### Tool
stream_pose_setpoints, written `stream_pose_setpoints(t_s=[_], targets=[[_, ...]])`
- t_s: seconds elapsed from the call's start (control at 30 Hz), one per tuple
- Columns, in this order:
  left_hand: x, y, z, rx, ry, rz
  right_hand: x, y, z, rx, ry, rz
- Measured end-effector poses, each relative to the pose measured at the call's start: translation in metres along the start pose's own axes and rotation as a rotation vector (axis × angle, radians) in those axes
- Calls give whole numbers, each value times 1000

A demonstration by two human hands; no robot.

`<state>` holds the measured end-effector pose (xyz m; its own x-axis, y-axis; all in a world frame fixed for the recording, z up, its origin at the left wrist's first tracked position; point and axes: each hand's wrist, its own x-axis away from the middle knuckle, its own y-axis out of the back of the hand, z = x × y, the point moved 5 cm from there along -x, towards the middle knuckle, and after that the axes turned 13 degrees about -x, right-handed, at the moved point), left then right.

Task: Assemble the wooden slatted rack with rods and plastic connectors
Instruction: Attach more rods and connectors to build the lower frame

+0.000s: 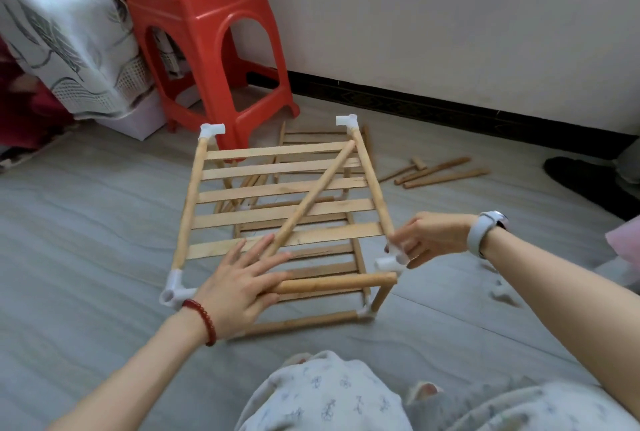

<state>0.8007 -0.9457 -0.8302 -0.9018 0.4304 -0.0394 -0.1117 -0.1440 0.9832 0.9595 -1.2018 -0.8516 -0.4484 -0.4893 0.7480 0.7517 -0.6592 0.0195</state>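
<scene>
Soft, even daylight fills the room, bright enough to read everything, with no harsh glare. The white wall [450, 15] looks flat and slightly grey. A sheen catches the top and shoulder of the red stool [211, 32]. Shadows under the rack [277, 188] are faint and diffuse on the grey floor [86, 222]. The wide lens bends the baseboard [450, 105] and stretches the forearms near the corners. The right hand [429, 236] is a little smeared; the edges look softer.

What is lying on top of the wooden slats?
A loose rod lies slantwise across the slatted shelf. The left hand rests over its near end, so that end is hidden. Under the slats a lower shelf shows only in strips.
</scene>
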Motion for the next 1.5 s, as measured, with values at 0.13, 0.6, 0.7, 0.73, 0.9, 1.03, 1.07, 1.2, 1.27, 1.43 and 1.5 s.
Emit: stream_pose_setpoints(t_s=[0.13, 0.6, 0.7, 0.73, 0.9, 1.03, 1.07, 1.2, 1.27, 1.43, 1.5], targets=[[15, -5, 20, -13, 9, 165, -2, -23, -1, -10, -83, 109], [-130, -8, -27, -78, -12, 194, 10, -73, -24, -147, 80, -104], [-163, -21, -42, -139, -126, 153, 9, -74, -26, -90, 113, -163], [-172, -24, -49, -149, -146, 124, 8, -71, -24, -99, 143, -188], [-216, -30, -62, -37, 20, 55, 1, -34, -16, -257, 239, -504], [-236, -35, -60, 16, 50, 61, 0, -20, -7, -154, 260, -562], [-237, -35, -59, 18, 49, 55, -1, -19, -5, -113, 262, -566], [-240, -35, -55, 43, 37, 41, -2, -18, -1, -44, 278, -578], [-240, -33, -55, 56, 35, 42, -2, -18, -1, -29, 292, -578], [-239, -31, -56, 39, 32, 32, -2, -18, -4, 10, 318, -581], [-239, -30, -55, 26, 30, 16, -3, -17, -3, -10, 316, -556]])
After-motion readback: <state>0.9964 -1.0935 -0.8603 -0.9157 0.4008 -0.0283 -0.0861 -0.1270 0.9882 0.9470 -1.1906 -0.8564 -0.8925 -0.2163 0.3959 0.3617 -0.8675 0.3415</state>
